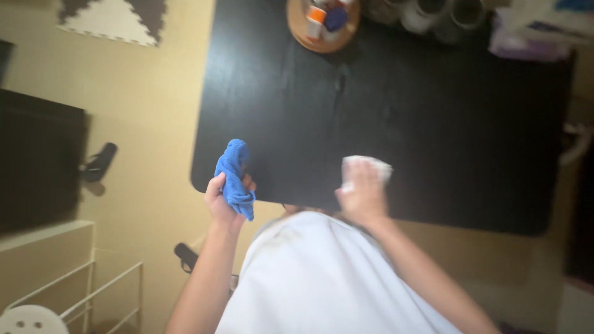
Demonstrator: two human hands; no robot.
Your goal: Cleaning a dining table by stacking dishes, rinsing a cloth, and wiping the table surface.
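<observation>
Round tray [297, 34] (near table's [433, 124] far edge) holds bottles [326, 18].

A home room: black bench [396, 124] with a tray [297, 31] of bottles, foam mat [111, 21], slippers [99, 166] on floor.

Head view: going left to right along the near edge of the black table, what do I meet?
Left hand gripping a blue cloth → right hand pressing a white cloth on the black table.
</observation>
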